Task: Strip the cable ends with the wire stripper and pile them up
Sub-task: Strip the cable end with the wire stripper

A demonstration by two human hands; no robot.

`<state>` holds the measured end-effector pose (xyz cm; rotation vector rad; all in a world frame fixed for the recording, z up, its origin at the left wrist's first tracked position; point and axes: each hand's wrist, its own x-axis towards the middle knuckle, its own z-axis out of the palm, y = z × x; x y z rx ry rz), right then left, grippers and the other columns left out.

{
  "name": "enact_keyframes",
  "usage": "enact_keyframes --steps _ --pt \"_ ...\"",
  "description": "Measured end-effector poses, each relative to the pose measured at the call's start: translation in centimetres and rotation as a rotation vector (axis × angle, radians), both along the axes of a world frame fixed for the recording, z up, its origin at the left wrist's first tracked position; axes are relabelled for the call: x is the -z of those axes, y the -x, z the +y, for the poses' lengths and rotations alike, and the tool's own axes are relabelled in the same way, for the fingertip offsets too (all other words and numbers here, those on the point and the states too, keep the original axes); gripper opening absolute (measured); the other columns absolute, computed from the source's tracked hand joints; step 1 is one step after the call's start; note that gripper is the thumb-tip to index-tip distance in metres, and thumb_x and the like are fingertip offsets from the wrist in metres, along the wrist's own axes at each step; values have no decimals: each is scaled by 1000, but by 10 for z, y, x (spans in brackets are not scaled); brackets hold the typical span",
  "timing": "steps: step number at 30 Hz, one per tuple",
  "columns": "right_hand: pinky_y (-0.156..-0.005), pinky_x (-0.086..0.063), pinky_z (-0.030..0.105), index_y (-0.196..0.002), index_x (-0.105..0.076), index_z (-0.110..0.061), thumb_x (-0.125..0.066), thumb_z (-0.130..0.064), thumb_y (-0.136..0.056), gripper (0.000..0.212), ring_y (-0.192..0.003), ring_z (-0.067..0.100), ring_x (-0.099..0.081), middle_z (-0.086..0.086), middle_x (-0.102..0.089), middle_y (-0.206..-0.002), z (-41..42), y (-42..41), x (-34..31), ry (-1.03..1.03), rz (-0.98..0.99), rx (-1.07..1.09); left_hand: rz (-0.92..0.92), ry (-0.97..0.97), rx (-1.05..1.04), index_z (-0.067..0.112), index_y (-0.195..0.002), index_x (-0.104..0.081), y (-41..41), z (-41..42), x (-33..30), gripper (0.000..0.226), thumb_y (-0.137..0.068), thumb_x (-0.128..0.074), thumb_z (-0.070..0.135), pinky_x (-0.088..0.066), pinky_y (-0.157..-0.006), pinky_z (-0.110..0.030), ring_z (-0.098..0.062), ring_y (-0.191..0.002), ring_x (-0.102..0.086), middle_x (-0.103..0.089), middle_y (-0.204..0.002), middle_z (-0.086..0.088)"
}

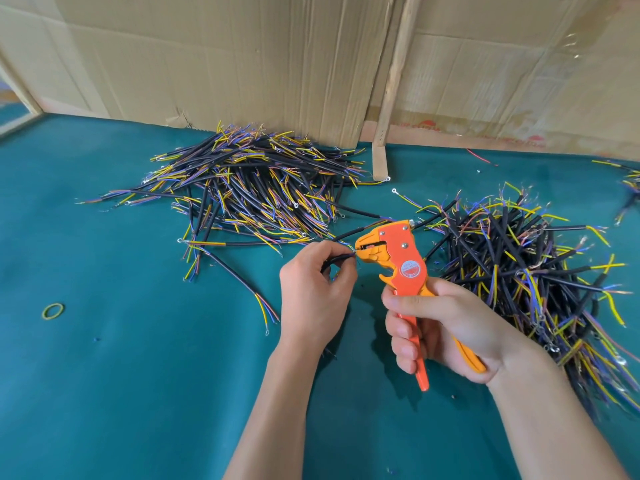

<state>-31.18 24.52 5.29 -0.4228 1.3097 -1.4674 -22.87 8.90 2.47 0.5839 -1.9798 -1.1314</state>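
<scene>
Your left hand (313, 289) pinches short black cable (337, 259), end pointing right | your right hand (446, 327) grips orange wire stripper (391, 252), mouth facing left, touching it.

Teal felt-covered table (138, 375) carrying everything. Large pile of black cables (249, 181) with yellow, blue and brown cores lying at back centre, touching cardboard wall (242, 57) standing along table's far edge. Second cable pile (526, 271) sprawling at right. Few loose cables (235, 271) lying in front of back pile. Yellow-green rubber band (53, 311) lying alone at left, well apart. Thin red wire (481, 157) lying near far edge, right.
</scene>
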Motion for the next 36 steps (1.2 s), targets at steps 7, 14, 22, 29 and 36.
enact_keyframes --steps 7,14,22,29,36 --pt "-37 -33 22 -75 -49 -14 -77 -35 -79 35 -34 15 -31 3 -34 -55 -7 -4 0 -28 7 142 2 -24 -5 17 -80 -73 1 -2 1 15 -83 -70 2 -33 -58 -11 -6 -58 -44 -55 -62 26" --pt "-56 -52 42 -96 -61 -7 -85 -24 -76 36 -58 32 -56 21 -57 -76 0 1 1 54 -64 29 21 -95 -27 20 -78 -71 1 -2 3 15 -86 -70 7 -31 -55 -13 -7 -52 -38 -50 -53 21" --pt "-69 -57 51 -108 -64 -3 -91 -17 -70 49 -74 41 -63 29 -62 -91 5 4 3 72 -80 -33 27 -54 -19 19 -78 -70 1 -1 2 17 -85 -70 3 -32 -57 -12 -5 -55 -42 -53 -58 25" --pt "-72 -60 46 -116 -64 -1 -72 -12 -76 42 -80 37 -67 28 -71 -113 -11 3 6 255 8 394 31 57 66 14 -78 -71 3 6 2 10 -78 -69 5 -33 -61 -9 0 -60 -48 -58 -68 17" --pt "-77 -62 43 -117 -63 2 -68 -14 -75 44 -104 43 -71 34 -69 -114 -6 8 6 272 -29 402 -28 131 181 13 -78 -73 4 7 4 15 -73 -69 -1 -32 -61 -4 8 -62 -50 -58 -69 18"
